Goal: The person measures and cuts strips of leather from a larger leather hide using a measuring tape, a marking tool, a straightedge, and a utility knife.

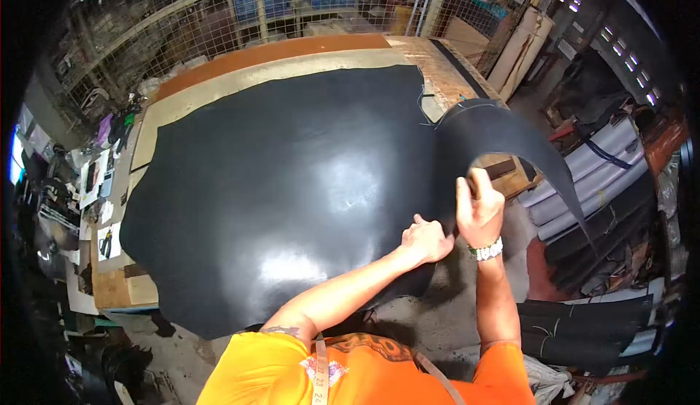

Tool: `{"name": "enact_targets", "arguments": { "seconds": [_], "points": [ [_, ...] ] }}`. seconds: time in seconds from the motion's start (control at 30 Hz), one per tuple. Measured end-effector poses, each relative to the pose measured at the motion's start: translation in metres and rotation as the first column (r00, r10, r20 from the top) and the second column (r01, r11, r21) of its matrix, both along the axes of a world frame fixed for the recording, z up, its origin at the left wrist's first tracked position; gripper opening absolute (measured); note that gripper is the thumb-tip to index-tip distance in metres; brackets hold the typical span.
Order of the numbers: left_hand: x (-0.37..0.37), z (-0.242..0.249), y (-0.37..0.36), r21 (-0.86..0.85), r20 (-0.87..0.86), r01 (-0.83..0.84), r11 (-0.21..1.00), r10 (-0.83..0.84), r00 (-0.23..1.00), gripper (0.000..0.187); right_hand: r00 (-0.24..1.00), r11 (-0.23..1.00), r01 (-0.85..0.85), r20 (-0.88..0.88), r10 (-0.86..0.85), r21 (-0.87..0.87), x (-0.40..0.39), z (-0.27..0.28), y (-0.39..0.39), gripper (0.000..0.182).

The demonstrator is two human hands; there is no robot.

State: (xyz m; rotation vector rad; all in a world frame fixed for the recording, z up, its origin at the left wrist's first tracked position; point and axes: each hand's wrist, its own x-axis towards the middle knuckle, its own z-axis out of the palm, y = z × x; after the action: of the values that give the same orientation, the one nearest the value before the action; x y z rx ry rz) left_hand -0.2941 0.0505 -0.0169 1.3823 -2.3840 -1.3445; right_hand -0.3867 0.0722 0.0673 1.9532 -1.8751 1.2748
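A large black leather hide (277, 157) with a smooth, shiny face lies spread over the table, its outline irregular. Close to its right edge my left hand (428, 242) rests low on the leather, fingers curled over the edge and thumb raised. My right hand (481, 212), with a metal watch on the wrist, is closed at the inner edge of a raised flap (503, 128) of the hide. That flap arches up and hangs off to the right, ending in a narrow point. The tips of the right fingers are partly hidden.
The wooden table (445, 69) shows beyond the hide, with a brown strip (277, 51) along its back. Wire mesh shelving (292, 4) stands behind. Rolled material (583, 179) is stacked at right. Papers (95, 179) and small tools lie at left.
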Motion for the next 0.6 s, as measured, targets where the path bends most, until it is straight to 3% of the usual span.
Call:
{"name": "enact_targets", "arguments": {
  "seconds": [0.03,0.07,0.1,0.13,0.17,0.2,0.27,0.3,0.33,0.37,0.43,0.47,0.5,0.53,0.57,0.6],
  "points": [
    [-0.002,-0.01,-0.007,-0.025,-0.013,0.037,0.999,-0.037,0.999,0.054,0.999,1.0,-0.021,-0.038,0.022,0.023,0.003,0.001,-0.005,0.012],
    [-0.009,-0.02,-0.016,0.019,-0.172,0.03,0.999,-0.027,0.985,0.048,0.997,0.997,-0.071,-0.026,0.071,0.023,0.005,0.001,-0.008,0.022],
    [-0.017,-0.032,-0.026,0.075,-0.226,-0.006,0.997,0.023,0.974,0.048,0.982,0.983,-0.179,0.073,0.176,0.035,0.007,0.005,-0.005,0.033],
    [-0.027,-0.058,-0.049,-0.05,-0.348,0.003,0.999,-0.021,0.937,0.053,0.976,0.989,-0.15,0.158,0.149,-0.005,0.011,0.008,0.005,0.039],
    [-0.013,-0.012,-0.061,0.409,-0.384,-0.06,0.91,0.231,0.894,0.056,0.961,0.992,-0.114,0.248,0.124,-0.051,0.018,0.007,0.021,0.044],
    [-0.007,0.019,-0.074,0.477,-0.395,-0.099,0.873,0.314,0.863,0.054,0.965,0.995,0.025,0.264,0.001,-0.095,0.024,-0.008,0.041,0.055],
    [-0.023,0.016,-0.101,0.546,-0.488,-0.079,0.834,0.394,0.779,0.048,0.879,0.984,0.163,0.464,-0.109,-0.078,0.043,-0.051,0.089,0.083],
    [-0.017,0.045,-0.098,0.536,-0.521,-0.021,0.844,0.35,0.779,0.048,0.725,0.989,0.144,0.676,-0.131,0.037,0.064,-0.076,0.11,0.093],
    [-0.022,0.063,-0.092,0.489,-0.492,-0.075,0.869,0.346,0.799,0.048,0.569,0.991,0.037,0.812,-0.127,0.128,0.083,-0.113,0.122,0.1],
    [-0.031,0.072,-0.085,0.439,-0.453,-0.117,0.891,0.331,0.827,0.048,0.297,0.962,-0.273,0.949,0.107,-0.023,0.103,-0.116,0.121,0.102],
    [-0.05,0.082,-0.078,0.457,-0.486,-0.087,0.885,0.33,0.809,0.047,0.165,0.921,-0.389,0.985,0.049,0.019,0.14,-0.133,0.132,0.097],
    [-0.053,0.096,-0.071,0.457,-0.515,-0.084,0.886,0.34,0.787,0.045,0.336,0.932,-0.342,0.942,0.001,0.121,0.145,-0.133,0.134,0.097],
    [-0.056,0.11,-0.061,0.399,-0.506,-0.164,0.902,0.365,0.781,0.04,0.476,0.974,-0.207,0.879,0.02,0.09,0.142,-0.13,0.134,0.07],
    [-0.064,0.105,-0.066,0.404,-0.586,-0.115,0.907,0.354,0.729,0.035,0.518,0.963,-0.176,0.851,-0.087,0.205,0.132,-0.141,0.135,0.058],
    [-0.063,0.116,-0.066,0.388,-0.578,-0.173,0.905,0.386,0.719,0.032,0.555,0.938,-0.141,0.81,-0.189,0.316,0.119,-0.16,0.133,0.047],
    [-0.061,0.128,-0.066,0.372,-0.569,-0.231,0.899,0.417,0.709,0.028,0.577,0.963,-0.11,0.804,-0.141,0.247,0.103,-0.173,0.136,0.04]
  ]
}}
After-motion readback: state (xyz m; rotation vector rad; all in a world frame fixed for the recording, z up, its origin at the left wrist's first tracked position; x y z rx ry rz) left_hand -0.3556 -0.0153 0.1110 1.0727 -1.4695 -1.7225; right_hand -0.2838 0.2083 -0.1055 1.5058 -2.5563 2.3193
